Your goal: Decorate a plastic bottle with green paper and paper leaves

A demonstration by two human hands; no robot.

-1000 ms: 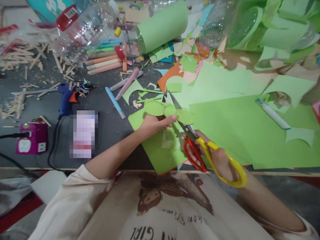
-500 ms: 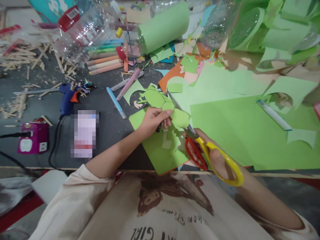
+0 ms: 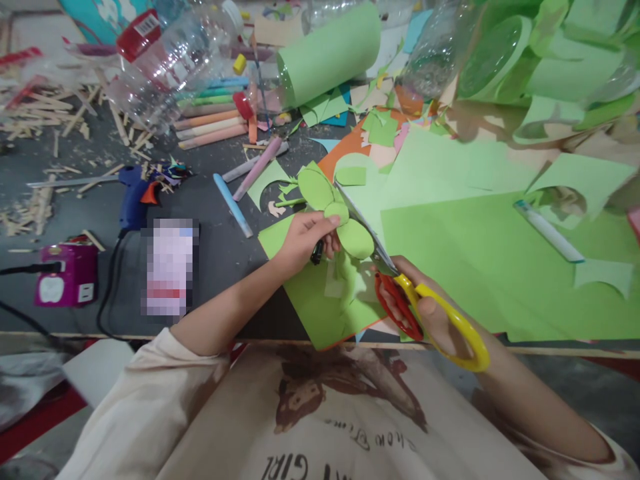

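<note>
Between thumb and fingers, my left hand [image 3: 314, 235] pinches a green paper cutout [image 3: 356, 239] with rounded lobes around a small round middle. A black object [image 3: 317, 252], too covered to name, shows under its fingers. My right hand [image 3: 434, 319] has its thumb and fingers through the handles of large scissors [image 3: 453, 327], one handle yellow and one red. The blades point up and left, lying along the right side of the cutout. Below both hands lies a green paper sheet [image 3: 300, 280] with scraps on it.
Wide green sheets [image 3: 450, 267] cover the right side, with a white pen-like stick [image 3: 549, 231] on top. To the left lie a blue glue gun [image 3: 133, 200], a blurred-out phone [image 3: 170, 267] and a purple box [image 3: 66, 275]. Plastic bottles [image 3: 175, 60], markers [image 3: 215, 127] and wooden sticks [image 3: 40, 110] fill the back.
The paper cutout has turned in my left hand, its upper lobe now tilting more upright. The scissors' handles have shifted slightly right and the red handle has swung closer to the yellow one.
</note>
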